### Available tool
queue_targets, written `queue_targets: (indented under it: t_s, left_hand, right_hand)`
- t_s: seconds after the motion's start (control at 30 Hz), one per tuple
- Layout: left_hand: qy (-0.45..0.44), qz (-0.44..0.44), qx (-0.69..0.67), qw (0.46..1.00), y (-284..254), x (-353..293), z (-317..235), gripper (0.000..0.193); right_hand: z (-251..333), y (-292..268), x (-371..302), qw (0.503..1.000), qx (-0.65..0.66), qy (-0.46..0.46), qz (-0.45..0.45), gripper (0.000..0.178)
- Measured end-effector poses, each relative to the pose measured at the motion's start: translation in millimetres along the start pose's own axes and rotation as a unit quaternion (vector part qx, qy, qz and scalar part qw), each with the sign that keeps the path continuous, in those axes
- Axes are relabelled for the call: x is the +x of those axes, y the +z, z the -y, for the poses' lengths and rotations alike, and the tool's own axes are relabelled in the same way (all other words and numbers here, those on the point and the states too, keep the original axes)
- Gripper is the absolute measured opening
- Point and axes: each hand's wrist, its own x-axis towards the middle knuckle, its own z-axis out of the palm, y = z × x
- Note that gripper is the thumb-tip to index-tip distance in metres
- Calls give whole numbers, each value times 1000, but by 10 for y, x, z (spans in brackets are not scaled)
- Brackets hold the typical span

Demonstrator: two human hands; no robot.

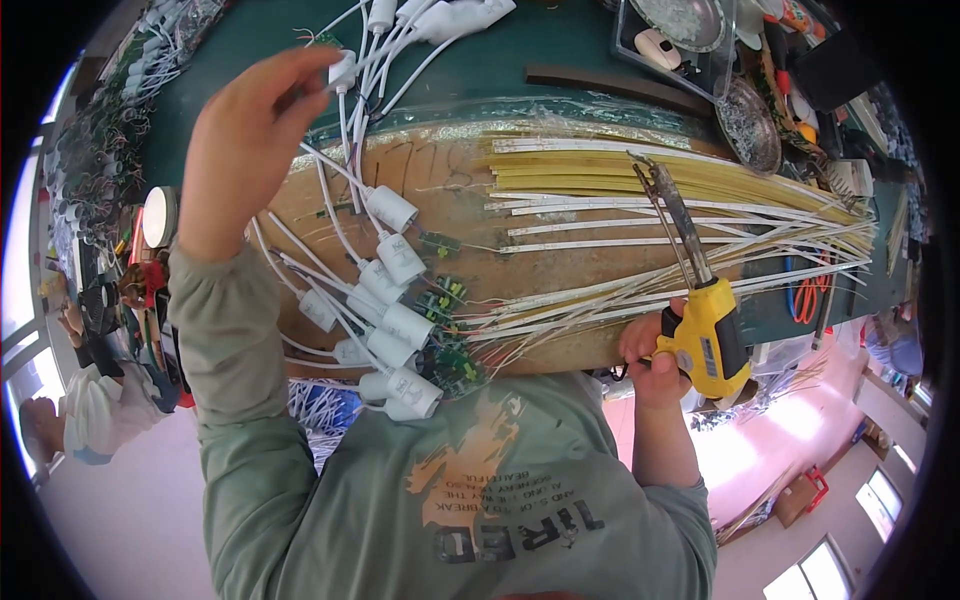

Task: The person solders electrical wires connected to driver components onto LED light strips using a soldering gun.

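Note:
My left hand (245, 130) reaches to the far left of the work board, its fingers closed at a white cylindrical housing (342, 72) on a white cord. In my right hand (655, 362), at the near edge of the board, is a yellow and black soldering gun (712, 335), its metal tip pointing away from me. Several more white cylindrical housings (401, 258) with cords lie between my hands. Small green circuit boards (447, 298) sit beside them. Thin wires run from the boards to narrow white and yellow strips (600, 180) spread to the right.
A brown board (400, 160) covers part of the green table (550, 50). A dark bar (610, 86), a clear tray (632, 45) and a metal dish (750, 125) stand at the far right. Orange-handled scissors (808, 298) lie farther right. Another person (105, 410) is at the left.

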Motion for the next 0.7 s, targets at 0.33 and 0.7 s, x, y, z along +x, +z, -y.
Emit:
queue_targets:
  t_s: [0.33,0.7]
  left_hand:
    - [15,88,92,992,115,-391,-2,32]
    - [-8,173,57,983,1022,240,-175,34]
  right_hand:
    - [-10,13,-11,1000,-17,-6,-1,73]
    - [-16,50,-18,999,-37,-15,-27,74]
